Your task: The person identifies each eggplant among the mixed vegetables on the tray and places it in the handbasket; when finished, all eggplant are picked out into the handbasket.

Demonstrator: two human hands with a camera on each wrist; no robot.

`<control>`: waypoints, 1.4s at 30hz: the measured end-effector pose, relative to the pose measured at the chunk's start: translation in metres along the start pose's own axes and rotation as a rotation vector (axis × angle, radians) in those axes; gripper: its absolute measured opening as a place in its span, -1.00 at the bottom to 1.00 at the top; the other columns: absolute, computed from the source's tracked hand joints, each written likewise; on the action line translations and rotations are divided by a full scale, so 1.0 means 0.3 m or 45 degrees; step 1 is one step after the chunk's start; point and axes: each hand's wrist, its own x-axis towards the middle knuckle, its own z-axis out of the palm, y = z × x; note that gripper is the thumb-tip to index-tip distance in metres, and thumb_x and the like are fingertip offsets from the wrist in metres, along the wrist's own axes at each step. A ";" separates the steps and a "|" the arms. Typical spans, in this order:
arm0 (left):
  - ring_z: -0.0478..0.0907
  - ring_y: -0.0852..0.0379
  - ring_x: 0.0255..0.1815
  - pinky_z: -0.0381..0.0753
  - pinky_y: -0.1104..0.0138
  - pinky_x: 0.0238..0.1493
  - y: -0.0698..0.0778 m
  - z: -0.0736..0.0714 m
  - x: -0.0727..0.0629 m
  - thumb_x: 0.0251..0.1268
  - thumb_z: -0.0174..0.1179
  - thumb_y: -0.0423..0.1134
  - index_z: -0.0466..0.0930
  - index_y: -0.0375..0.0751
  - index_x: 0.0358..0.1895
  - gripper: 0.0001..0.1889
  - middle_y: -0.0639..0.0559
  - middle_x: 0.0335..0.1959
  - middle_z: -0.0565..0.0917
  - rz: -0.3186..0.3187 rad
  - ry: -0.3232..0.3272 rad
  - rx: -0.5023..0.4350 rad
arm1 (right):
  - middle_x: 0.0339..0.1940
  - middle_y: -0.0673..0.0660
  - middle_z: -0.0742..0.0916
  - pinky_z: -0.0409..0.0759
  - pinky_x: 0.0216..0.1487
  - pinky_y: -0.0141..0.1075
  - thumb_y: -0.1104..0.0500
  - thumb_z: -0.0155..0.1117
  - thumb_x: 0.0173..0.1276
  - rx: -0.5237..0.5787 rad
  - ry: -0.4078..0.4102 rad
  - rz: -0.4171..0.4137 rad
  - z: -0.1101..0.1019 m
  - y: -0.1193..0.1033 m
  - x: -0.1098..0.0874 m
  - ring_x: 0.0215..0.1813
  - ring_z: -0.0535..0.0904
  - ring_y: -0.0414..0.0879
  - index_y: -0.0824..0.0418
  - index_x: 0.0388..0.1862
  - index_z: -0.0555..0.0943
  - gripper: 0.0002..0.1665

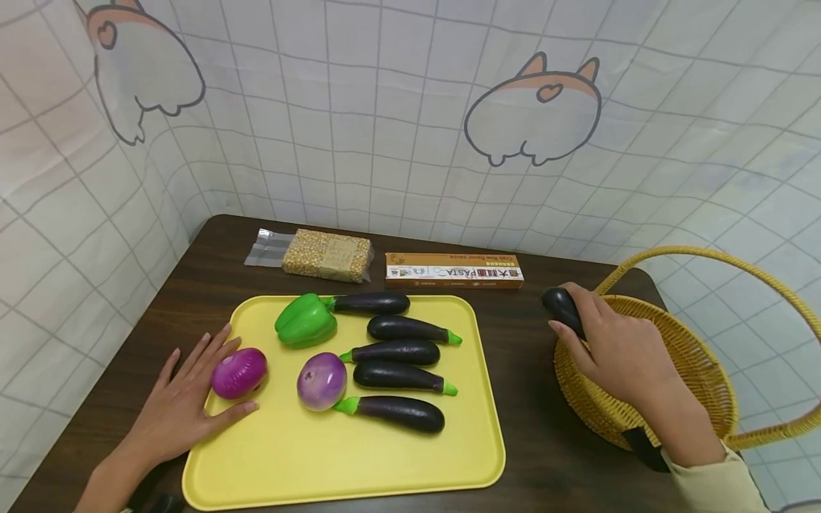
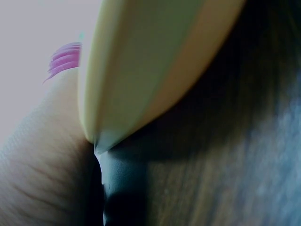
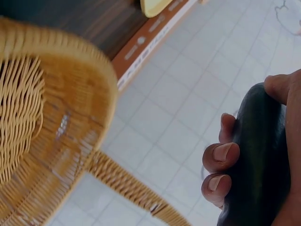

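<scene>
My right hand point(image 1: 618, 345) grips a dark eggplant point(image 1: 561, 311) over the left rim of the wicker basket point(image 1: 721, 377). In the right wrist view, fingers and thumb wrap round the eggplant point(image 3: 258, 160), with the basket's inside point(image 3: 75, 117) to the left. Spread over the left edge of the yellow tray point(image 1: 308, 467), my left hand point(image 1: 182, 402) lies beside a purple onion point(image 1: 239, 372), thumb and fingers around its near side. The left wrist view has the onion point(image 2: 65, 57) partly hidden behind the hand and the tray's rim point(image 2: 141, 70).
On the tray lie a green bell pepper point(image 1: 306, 320), a round purple eggplant point(image 1: 322, 382) and several long dark eggplants point(image 1: 396, 375). Behind it are a packet of corn kernels point(image 1: 327, 255) and a pasta box point(image 1: 454, 271). The basket's tall handle point(image 1: 763, 281) arches up at the right.
</scene>
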 end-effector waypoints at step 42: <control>-0.12 -0.22 0.72 -0.49 -0.17 0.60 0.002 0.001 -0.001 0.20 0.43 0.31 0.08 0.00 0.73 0.11 -0.01 0.76 -0.04 -0.005 0.001 0.013 | -0.20 0.48 0.69 0.41 -0.71 -0.05 -0.12 0.03 0.71 -0.002 -0.225 0.330 0.040 0.300 -0.075 -0.57 0.54 0.15 0.36 0.50 0.18 -0.29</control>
